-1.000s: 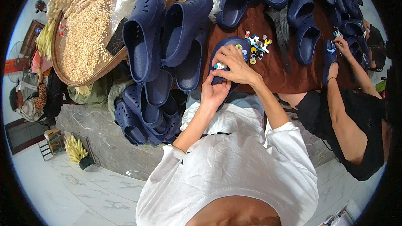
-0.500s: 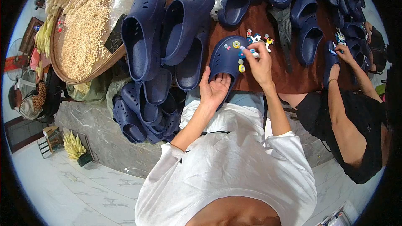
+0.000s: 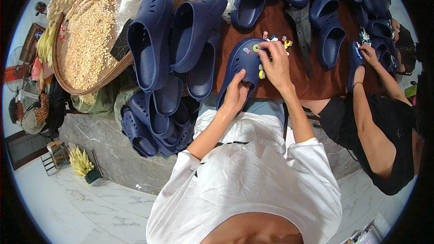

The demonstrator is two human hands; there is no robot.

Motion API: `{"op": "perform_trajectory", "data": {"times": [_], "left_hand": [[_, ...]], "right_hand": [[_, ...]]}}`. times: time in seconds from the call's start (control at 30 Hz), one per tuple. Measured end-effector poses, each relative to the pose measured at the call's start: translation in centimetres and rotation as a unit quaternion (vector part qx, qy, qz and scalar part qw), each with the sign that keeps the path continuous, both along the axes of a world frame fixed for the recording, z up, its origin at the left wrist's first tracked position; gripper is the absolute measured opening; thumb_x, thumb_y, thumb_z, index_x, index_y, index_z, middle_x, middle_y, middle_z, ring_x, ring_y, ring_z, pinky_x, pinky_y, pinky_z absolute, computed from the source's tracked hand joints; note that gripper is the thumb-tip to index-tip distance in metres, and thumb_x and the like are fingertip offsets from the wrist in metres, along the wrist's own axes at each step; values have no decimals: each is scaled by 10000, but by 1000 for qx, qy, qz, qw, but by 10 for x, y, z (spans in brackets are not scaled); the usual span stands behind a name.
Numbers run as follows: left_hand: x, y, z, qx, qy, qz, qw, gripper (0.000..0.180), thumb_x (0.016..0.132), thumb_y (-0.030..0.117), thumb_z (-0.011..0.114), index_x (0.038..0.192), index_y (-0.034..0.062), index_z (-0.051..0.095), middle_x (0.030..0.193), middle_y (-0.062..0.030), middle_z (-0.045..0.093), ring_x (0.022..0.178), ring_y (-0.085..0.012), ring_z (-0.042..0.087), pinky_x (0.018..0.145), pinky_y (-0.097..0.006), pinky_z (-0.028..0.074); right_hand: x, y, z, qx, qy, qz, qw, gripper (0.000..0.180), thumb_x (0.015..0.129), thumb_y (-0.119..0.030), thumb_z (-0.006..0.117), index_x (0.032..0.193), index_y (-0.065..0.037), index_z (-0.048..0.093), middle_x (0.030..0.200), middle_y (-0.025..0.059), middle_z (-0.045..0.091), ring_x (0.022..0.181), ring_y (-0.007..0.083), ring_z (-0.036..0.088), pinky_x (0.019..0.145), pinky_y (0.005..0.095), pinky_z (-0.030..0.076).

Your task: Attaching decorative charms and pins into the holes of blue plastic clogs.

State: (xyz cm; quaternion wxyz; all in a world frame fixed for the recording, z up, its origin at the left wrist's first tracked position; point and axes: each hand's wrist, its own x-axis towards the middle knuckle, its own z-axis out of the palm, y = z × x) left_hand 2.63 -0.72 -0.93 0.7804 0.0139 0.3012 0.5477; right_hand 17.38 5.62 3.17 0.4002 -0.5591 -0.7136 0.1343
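Note:
A navy clog (image 3: 236, 65) with holes in its upper stands toe away from me at the table's front edge. My left hand (image 3: 235, 94) grips it at the foot opening, thumb on the outside and fingers inside. Small charms sit on the upper: a round yellow-ringed charm (image 3: 256, 48) near the toe and a yellow charm (image 3: 261, 75) along the right side. My right hand (image 3: 275, 67) is closed over the clog's right side with bent fingers by the yellow-ringed charm. What those fingers hold, if anything, is hidden. Loose colourful charms (image 3: 287, 42) lie just beyond this hand.
Stacked navy clogs (image 3: 151, 40) stand left of my hands, with others (image 3: 332, 40) to the right on the brown cloth (image 3: 291, 83). A round woven tray (image 3: 90, 88) of pale kernels sits far left. A co-worker's hand (image 3: 369, 54) works on another clog at right.
My left hand has turned from palm-up in the foot opening to a grip with the thumb outside. The right hand has shifted slightly, its fingers moving toward the toe. The clog has tilted a little.

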Motion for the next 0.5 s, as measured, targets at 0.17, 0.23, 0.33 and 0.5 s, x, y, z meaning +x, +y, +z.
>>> {"op": "perform_trajectory", "data": {"times": [0.17,0.23,0.33,0.5], "left_hand": [[6,9,11,-33,-91,13,995,515,761,22,570,1264,10,466,1227,-104,546,1156,-245,530,1074,-384,383],[2,12,10,-36,-105,14,994,543,726,14,553,1261,6,463,1216,-111,546,1150,-256,536,1062,-389,398],[0,15,9,-47,-117,16,992,582,680,10,532,1256,-5,456,1198,-128,545,1136,-275,545,1046,-395,420],[-1,14,7,-72,-115,20,991,598,663,15,529,1255,-20,452,1188,-149,542,1128,-298,549,1045,-403,425]], "right_hand": [[-18,8,8,9,-157,91,983,283,839,-197,673,1092,-71,664,1089,91,569,1035,286,518,905,418,385],[-20,9,5,14,-183,122,975,290,826,-194,685,1086,-68,679,1091,96,573,1017,290,520,893,424,402],[-19,8,0,5,-151,138,979,264,810,-181,699,1039,-54,670,1073,100,570,1016,293,513,879,414,412],[-17,12,9,-23,-157,157,975,234,791,-164,714,962,-36,619,1005,104,552,977,303,508,848,417,420]]}}
